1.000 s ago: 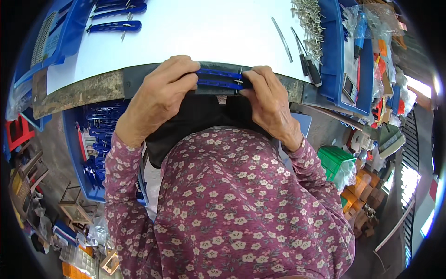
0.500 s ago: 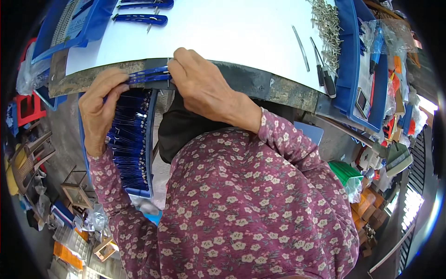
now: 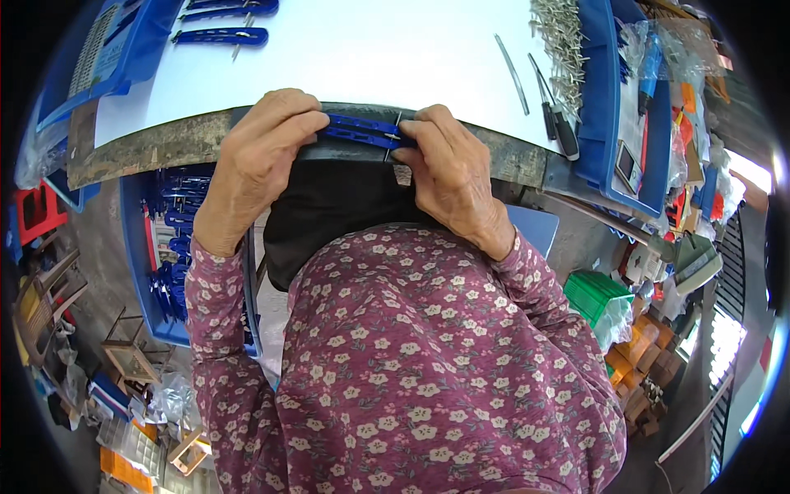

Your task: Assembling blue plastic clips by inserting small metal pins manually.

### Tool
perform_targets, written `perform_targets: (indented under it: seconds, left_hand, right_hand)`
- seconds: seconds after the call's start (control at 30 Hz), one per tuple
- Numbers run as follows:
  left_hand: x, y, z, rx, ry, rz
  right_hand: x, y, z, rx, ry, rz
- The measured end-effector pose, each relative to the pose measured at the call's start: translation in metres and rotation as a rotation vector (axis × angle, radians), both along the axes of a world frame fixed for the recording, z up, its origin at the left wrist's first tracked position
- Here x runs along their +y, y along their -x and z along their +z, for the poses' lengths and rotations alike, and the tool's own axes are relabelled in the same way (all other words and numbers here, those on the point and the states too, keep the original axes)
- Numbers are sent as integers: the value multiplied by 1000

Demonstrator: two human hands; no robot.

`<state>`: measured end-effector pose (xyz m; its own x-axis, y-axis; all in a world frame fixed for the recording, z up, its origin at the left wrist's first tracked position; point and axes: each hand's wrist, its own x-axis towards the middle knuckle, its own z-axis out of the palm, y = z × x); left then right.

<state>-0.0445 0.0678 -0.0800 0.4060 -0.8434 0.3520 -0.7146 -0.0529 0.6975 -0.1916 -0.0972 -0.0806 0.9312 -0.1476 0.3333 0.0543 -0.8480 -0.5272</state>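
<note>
Between my two hands, at the table's near edge, is a blue slotted handle (image 3: 359, 130). My left hand (image 3: 262, 160) pinches its left end, thumb and fingers closed together. My right hand (image 3: 454, 169) grips the right end. A thin metal pin (image 3: 396, 137) crosses the handle beside my right fingertips, its ends sticking out on both sides. Similar blue slotted handles (image 3: 219, 37) lie on the white work surface (image 3: 346, 58) at the far left, the nearest one with a pin across it as well. My fingers hide both ends of the held handle.
A heap of small metal pins (image 3: 566, 62), a thin metal rod (image 3: 512, 74) and a black-handled tool (image 3: 564, 132) lie at the right. Blue bins stand at the left (image 3: 123, 70) and right (image 3: 599, 99). Below the table, another blue bin (image 3: 136, 272) holds many blue pieces.
Both hands have moved right with the blue handle, the left one farther. The bin below the table shows more of its contents. The view has shifted slightly, too.
</note>
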Motion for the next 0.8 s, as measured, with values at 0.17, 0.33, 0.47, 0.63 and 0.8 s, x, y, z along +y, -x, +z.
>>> perform_targets:
  seconds: [0.17, 0.33, 0.47, 0.63, 0.8]
  left_hand:
    - [16, -7, 7, -88, -20, 88]
    - [29, -13, 9, -19, -4, 184]
    - [36, -22, 7, -127, -2, 185]
    - [39, -24, 4, -119, -1, 183]
    - [40, -22, 9, -129, -35, 172]
  right_hand:
    - [10, -21, -3, -68, -38, 62]
    - [22, -40, -3, -89, -59, 96]
    - [29, -51, -4, -108, -61, 100]
    - [29, -55, -5, -103, -95, 109]
    - [29, -53, -9, -142, -110, 120]
